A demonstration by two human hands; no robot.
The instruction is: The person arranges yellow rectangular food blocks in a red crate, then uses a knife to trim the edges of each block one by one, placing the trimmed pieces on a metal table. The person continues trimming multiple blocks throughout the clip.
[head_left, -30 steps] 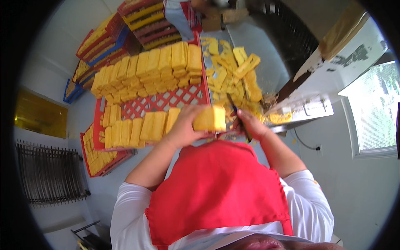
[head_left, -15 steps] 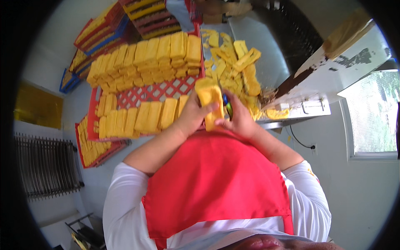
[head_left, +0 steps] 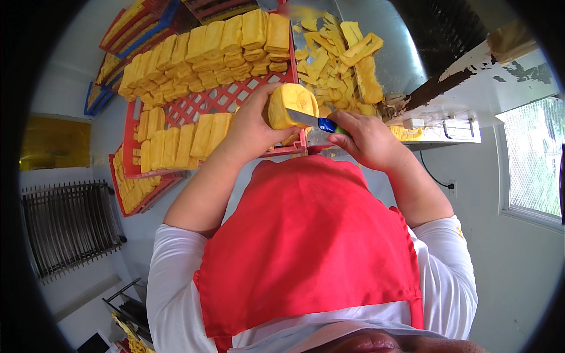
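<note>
A thick yellow block (head_left: 283, 106) with rounded edges is gripped in my left hand (head_left: 250, 126), one end facing up. Across that end lies the blade of a knife (head_left: 302, 118), touching it. My right hand (head_left: 372, 140) is closed around the knife's blue and green handle. Under and beyond my left hand is a red lattice crate (head_left: 206, 107), with stacked yellow blocks (head_left: 203, 42) along its far side and a shorter row (head_left: 170, 147) along its near side. Thin yellow trimmings (head_left: 321, 62) are heaped beyond my right hand.
A metal work surface (head_left: 397, 41) carries the trimmings. Stacked crates (head_left: 141, 29) rise at the far left, and another filled red crate (head_left: 132, 188) sits lower left. Right of the hands is a white panel with peeling paint (head_left: 500, 73). A dark rack (head_left: 70, 226) stands left.
The block has turned end-up and moved slightly left and away from me. My right hand has shifted right, and the blade now shows against the block. A blurred yellow piece appears at the far edge.
</note>
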